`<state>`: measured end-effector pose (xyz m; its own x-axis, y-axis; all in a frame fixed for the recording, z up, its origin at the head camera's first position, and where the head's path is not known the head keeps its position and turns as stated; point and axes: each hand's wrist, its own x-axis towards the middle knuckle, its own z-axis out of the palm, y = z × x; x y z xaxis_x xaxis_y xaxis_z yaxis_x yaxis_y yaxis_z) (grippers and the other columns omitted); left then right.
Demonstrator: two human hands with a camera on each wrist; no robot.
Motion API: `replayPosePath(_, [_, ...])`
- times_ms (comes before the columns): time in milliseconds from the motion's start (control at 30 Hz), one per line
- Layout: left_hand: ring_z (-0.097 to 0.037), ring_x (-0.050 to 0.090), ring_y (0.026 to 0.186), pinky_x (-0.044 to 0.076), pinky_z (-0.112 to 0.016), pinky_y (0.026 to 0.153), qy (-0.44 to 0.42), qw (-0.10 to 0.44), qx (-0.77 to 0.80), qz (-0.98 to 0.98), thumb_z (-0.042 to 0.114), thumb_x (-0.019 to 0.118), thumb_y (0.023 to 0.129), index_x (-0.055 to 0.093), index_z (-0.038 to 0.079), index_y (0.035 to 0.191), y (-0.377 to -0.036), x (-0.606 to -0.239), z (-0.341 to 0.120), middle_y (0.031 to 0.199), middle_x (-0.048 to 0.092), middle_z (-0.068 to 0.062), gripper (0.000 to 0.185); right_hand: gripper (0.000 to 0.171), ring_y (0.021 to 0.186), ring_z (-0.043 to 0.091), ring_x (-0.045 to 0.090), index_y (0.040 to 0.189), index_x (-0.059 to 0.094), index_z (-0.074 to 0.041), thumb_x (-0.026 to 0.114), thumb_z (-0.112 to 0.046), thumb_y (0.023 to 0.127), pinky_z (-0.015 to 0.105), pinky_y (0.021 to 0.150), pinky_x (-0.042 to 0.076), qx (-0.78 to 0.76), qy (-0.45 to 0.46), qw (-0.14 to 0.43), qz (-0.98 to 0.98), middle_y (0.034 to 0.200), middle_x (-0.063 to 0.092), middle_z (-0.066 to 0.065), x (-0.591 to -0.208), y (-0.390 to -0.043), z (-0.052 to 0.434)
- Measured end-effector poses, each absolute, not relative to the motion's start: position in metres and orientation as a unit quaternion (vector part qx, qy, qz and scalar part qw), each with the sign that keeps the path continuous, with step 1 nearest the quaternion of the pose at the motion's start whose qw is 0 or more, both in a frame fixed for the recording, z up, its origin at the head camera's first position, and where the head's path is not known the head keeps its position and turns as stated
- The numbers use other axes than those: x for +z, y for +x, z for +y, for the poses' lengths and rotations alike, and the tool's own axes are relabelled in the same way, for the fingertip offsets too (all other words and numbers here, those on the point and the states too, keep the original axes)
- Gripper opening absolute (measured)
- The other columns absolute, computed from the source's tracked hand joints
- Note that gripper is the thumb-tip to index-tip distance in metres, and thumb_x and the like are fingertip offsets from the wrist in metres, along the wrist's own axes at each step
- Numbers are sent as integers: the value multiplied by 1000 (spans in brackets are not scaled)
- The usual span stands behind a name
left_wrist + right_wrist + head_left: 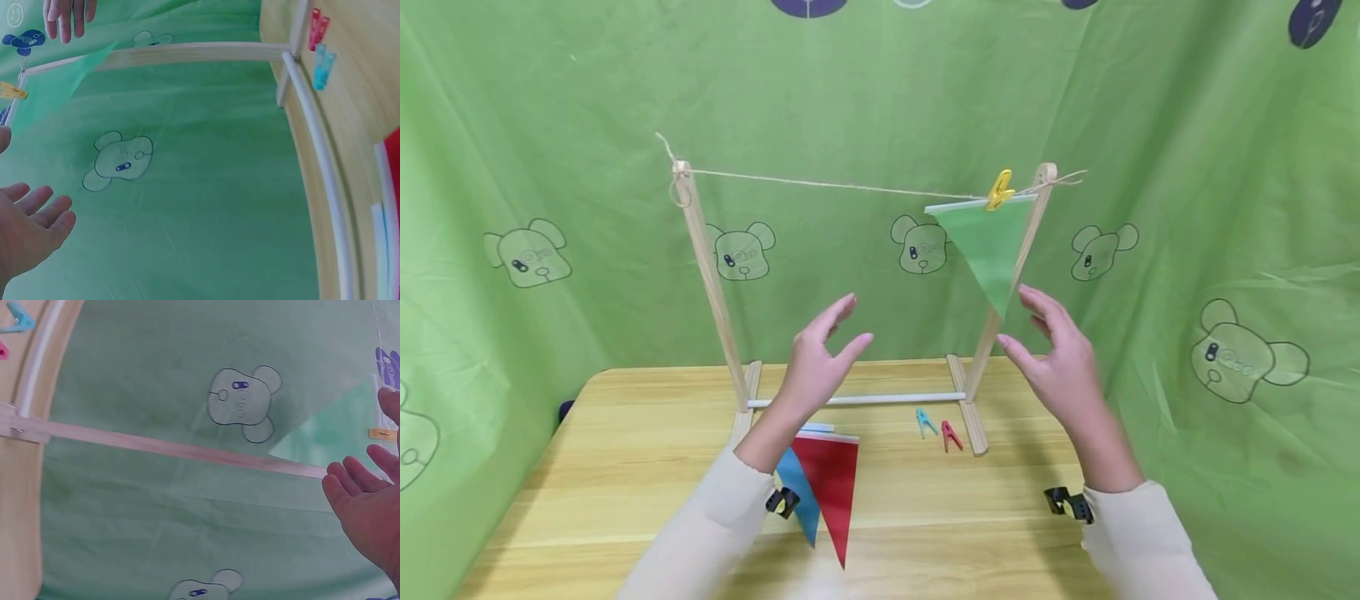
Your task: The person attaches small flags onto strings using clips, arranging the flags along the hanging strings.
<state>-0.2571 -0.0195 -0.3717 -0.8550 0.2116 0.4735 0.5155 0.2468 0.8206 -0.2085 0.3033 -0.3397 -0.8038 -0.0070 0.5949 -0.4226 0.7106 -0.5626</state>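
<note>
Head view: both hands, left hand (815, 362) & right hand (1060, 358), empty w/ fingers spread, hover near green flag (988, 250) pegged on string (820, 183) by yellow clip (1000, 190); stray knock could tip rack (707, 275) on bench (625, 467).

You see a green pennant (988, 250) under a yellow peg (1000, 190), red (831, 487) and blue (796, 492) pennants on the pale wood-grain table (625, 467), and a bear-printed green backdrop (535, 167).
</note>
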Motion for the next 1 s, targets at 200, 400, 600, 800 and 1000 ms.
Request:
replayPosePath(200, [-24, 37, 152, 45, -46, 115, -249, 119, -506, -817, 42, 70, 98, 34, 24, 162, -248, -385, -33, 165, 38, 0, 75, 72, 142, 37, 47, 158, 40, -15, 76, -16, 95, 4, 111, 30, 374, 111, 273, -879, 160, 44, 10, -367, -206, 302])
replayPosePath(400, [-27, 36, 153, 41, -51, 118, -269, 113, -437, -851, 44, 69, 98, 28, 24, 164, -242, -399, -42, 167, 35, -2, 79, 75, 144, 35, 45, 159, 37, -11, 76, -19, 95, 36, 119, 39, 383, 108, 257, -881, 163, 40, 10, -392, -207, 298])
replayPosePath(600, [-27, 37, 152, 43, -53, 116, -277, 106, -404, -866, 47, 70, 97, 27, 25, 164, -239, -414, -49, 167, 34, -1, 82, 79, 145, 38, 44, 159, 37, -9, 79, -15, 92, 55, 115, 41, 384, 111, 245, -883, 162, 40, 14, -414, -207, 292])
replayPosePath(800, [-28, 37, 152, 42, -53, 117, -268, 87, -378, -882, 46, 72, 96, 27, 23, 164, -239, -430, -55, 167, 34, -3, 85, 80, 145, 42, 42, 159, 36, -8, 79, -22, 93, 59, 115, 41, 380, 94, 206, -897, 163, 37, 18, -434, -204, 287])
replayPosePath(1000, [-30, 35, 153, 42, -54, 117, -263, 63, -367, -890, 46, 75, 93, 24, 23, 165, -238, -449, -61, 168, 32, -3, 91, 83, 139, 44, 45, 160, 33, -7, 79, -23, 92, 61, 112, 43, 389, 76, 168, -902, 159, 39, 22, -459, -207, 284])
